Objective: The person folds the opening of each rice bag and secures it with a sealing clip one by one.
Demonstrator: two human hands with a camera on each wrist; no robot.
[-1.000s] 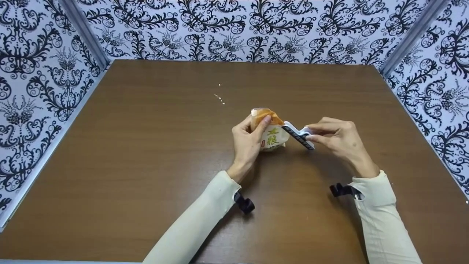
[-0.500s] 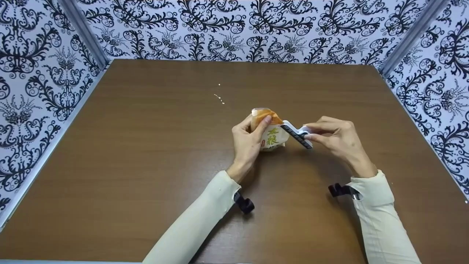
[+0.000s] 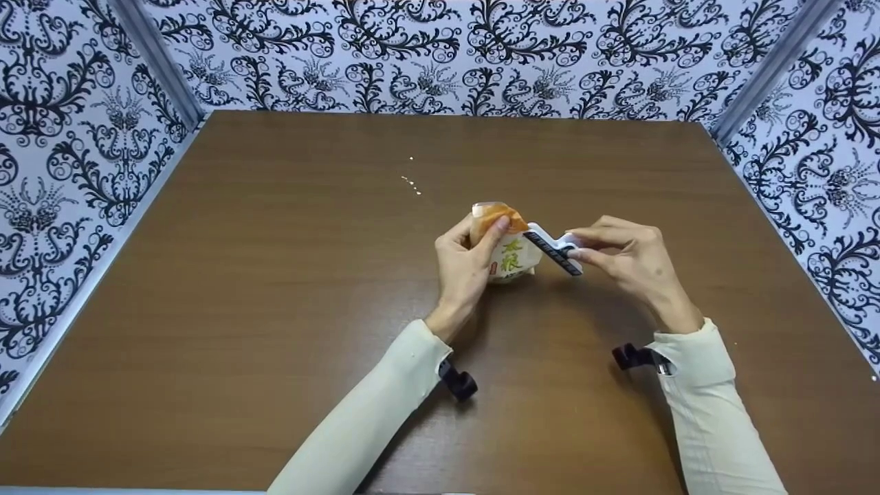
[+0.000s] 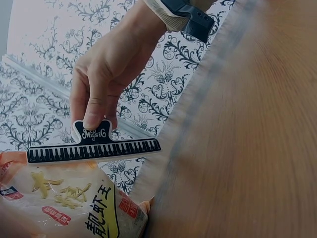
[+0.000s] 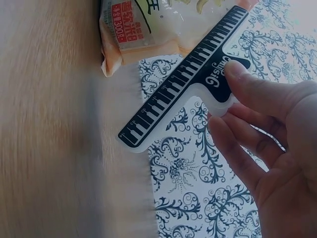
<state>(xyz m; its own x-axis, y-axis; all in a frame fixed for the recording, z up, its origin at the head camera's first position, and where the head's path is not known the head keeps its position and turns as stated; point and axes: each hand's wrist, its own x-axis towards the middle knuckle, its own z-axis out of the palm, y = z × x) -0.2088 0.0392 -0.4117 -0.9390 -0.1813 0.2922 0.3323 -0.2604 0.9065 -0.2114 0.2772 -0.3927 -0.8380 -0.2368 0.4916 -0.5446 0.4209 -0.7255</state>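
Note:
My left hand (image 3: 462, 265) grips the folded orange top of a snack bag (image 3: 514, 258), thumb on the near face. The bag is cream and orange with printed characters; its lower end is at or just above the table. My right hand (image 3: 622, 258) pinches the handle of a bag clip (image 3: 554, 252) between thumb and fingers. The clip (image 4: 94, 150) is white and black, with piano keys along its bar and "Music" on the handle. In the left wrist view its bar lies along the bag's top edge. I cannot tell whether its jaws have the bag between them.
A brown wooden table (image 3: 275, 309) spreads all around the hands. Small white crumbs (image 3: 411, 184) lie beyond the bag. Patterned panels (image 3: 440, 62) stand along the table's back and sides. Each wrist carries a black camera mount (image 3: 458, 383).
My right hand has shifted slightly left with the clip, so the bar is a little nearer the bag. The left hand and the bag stay in place.

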